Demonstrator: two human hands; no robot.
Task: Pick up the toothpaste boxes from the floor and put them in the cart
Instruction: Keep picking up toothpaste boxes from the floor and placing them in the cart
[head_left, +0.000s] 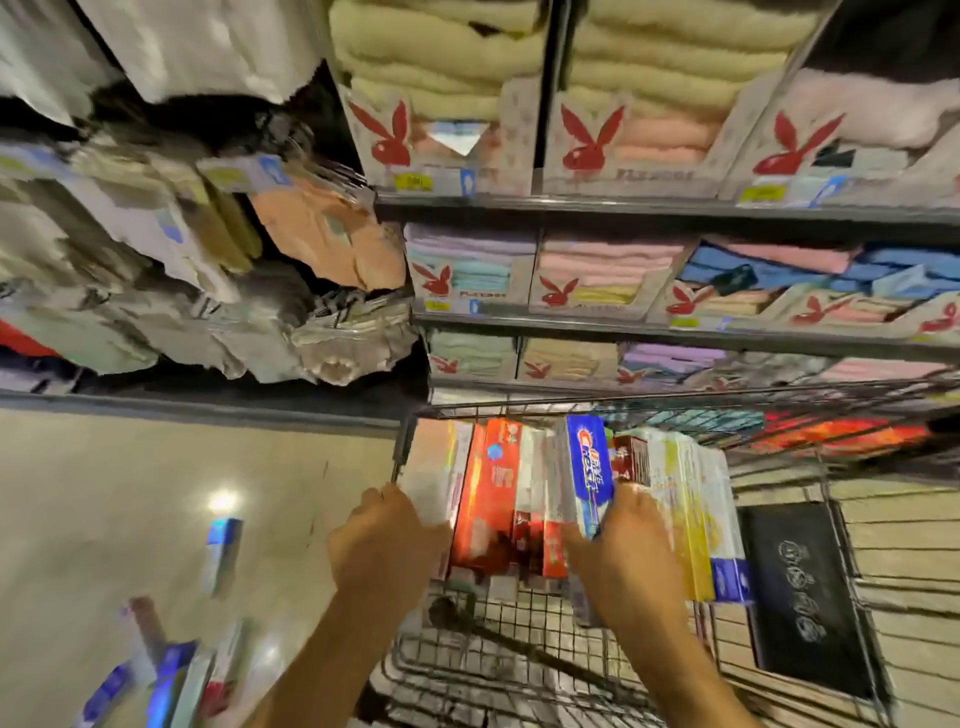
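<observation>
A wire shopping cart (524, 618) stands in front of me with a row of toothpaste boxes (491, 499) standing on edge inside it. My left hand (387, 535) grips the white box at the row's left end. My right hand (621, 545) holds a blue and white toothpaste box (587, 467) in the middle of the row. More boxes lie on the floor: a blue and white one (222, 551) at the left and a blurred pile (166, 675) at the bottom left.
Shelves of folded towels (613, 291) in rabbit-logo cartons rise right behind the cart. Bagged textiles (208, 270) fill the shelves at the left. A black panel (800, 597) hangs on the cart's right side. The shiny beige floor (104, 493) stretches left.
</observation>
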